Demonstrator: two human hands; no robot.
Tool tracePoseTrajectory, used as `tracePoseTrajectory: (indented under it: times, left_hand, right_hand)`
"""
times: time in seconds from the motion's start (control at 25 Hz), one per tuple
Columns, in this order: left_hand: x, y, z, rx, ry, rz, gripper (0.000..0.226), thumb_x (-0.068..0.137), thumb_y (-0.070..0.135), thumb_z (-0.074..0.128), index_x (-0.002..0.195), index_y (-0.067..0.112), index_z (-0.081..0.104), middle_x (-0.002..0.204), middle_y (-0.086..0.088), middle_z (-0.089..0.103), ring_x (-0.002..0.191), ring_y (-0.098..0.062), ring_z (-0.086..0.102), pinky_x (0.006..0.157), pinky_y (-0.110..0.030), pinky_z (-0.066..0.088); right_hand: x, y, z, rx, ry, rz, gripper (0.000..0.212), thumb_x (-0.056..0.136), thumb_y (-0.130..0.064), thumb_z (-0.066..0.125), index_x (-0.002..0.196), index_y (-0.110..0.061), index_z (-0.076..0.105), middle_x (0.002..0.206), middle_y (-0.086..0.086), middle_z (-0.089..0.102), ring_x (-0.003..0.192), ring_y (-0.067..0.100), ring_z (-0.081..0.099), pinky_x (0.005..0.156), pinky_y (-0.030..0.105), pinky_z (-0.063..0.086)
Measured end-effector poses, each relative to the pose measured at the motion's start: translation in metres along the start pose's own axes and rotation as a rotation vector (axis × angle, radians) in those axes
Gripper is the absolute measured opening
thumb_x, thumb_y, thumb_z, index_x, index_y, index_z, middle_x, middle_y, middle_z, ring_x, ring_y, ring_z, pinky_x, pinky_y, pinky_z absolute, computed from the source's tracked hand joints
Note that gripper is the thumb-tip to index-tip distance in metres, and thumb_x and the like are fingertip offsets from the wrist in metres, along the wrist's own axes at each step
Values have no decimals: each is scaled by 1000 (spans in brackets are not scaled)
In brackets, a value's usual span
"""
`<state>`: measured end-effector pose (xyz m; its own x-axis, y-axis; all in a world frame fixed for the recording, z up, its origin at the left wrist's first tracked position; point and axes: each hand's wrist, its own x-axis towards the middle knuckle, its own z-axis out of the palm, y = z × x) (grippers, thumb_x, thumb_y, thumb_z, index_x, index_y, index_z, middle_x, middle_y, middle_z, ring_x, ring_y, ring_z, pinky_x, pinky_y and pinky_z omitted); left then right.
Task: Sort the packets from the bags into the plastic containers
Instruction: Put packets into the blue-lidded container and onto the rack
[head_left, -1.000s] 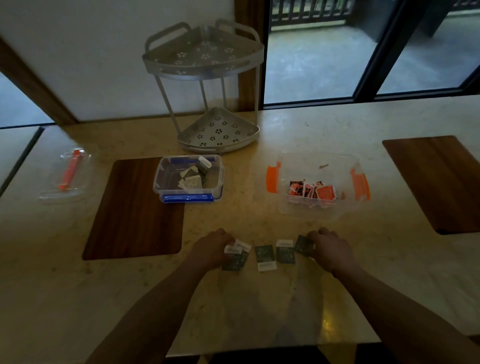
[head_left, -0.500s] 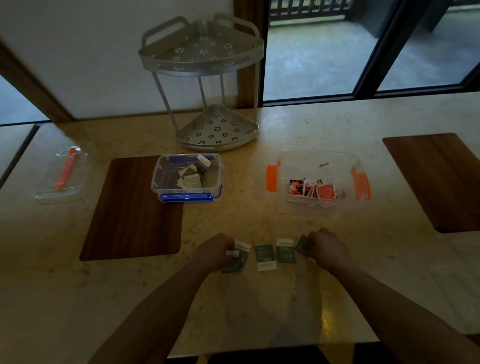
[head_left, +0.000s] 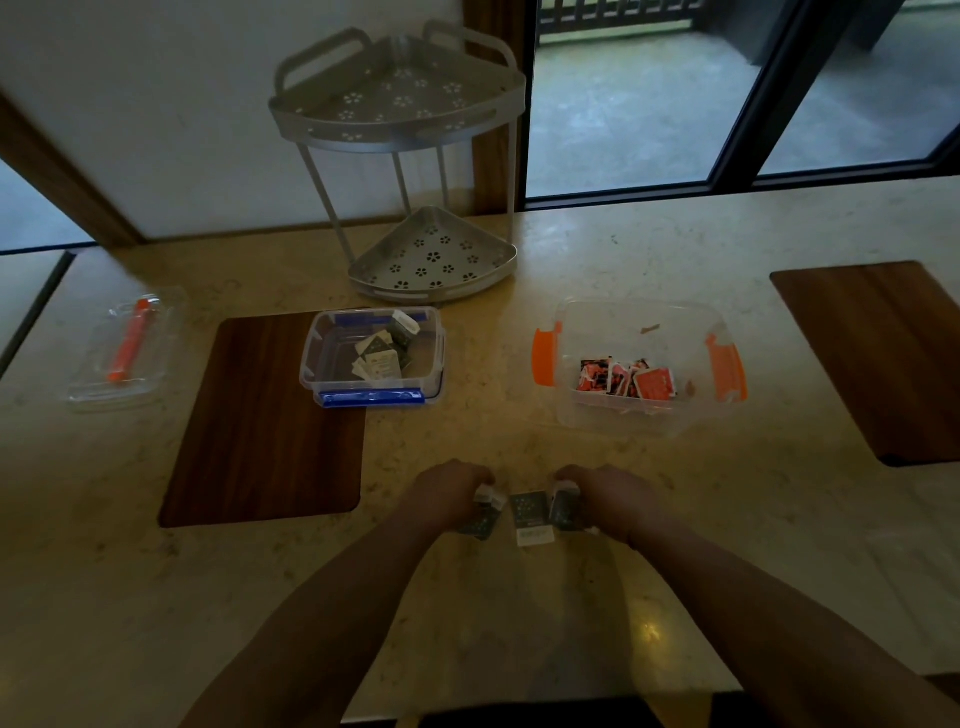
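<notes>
Dark green packets with white ends lie in a tight group near the counter's front edge. My left hand is closed on the green packets at the group's left. My right hand is closed on the green packets at its right. One green packet lies flat between the hands. A clear container with blue clips holds several green packets. To the right, a clear container with orange clips holds several red packets.
A two-tier metal corner rack stands at the back. Dark wooden mats lie at the left and right. A clear lid with an orange clip rests at the far left. No bags are in view.
Both hands have slid toward each other, pushing the spread-out green packets into a tighter group with one packet left between them.
</notes>
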<state>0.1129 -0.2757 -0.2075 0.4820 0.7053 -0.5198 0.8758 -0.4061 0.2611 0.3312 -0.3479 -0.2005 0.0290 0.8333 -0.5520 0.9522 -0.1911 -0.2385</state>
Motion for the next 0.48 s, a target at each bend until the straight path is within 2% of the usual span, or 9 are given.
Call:
tracePoseTrajectory:
  times: [0.2,0.36,0.48]
  left_hand:
    - [0,0,4,76,38,37,35,88,30,63,122,23,58,120,-3,59,104,-20,57,80,-32,47]
    - [2,0,0,53,41,58,31,84,28,68,112,21,59,117,-2,47,99,-19,50,73,-29,44]
    - [7,5,-6,-151,-86,-2,29,83,21,70,110,19,58,120,-4,56,99,-17,53,75,-26,45]
  right_hand:
    - [-5,-3,0,-154,99,-64,37,86,-31,64,122,-26,54,115,3,63,103,21,57,75,34,50]
    - [-2,-2,0,-191,142,-39,35,83,-32,66,116,-24,57,118,4,52,110,25,48,84,37,49]
    - [3,4,-4,-4,16,11,33,82,-24,68,114,-22,58,118,4,59,106,22,55,84,35,51]
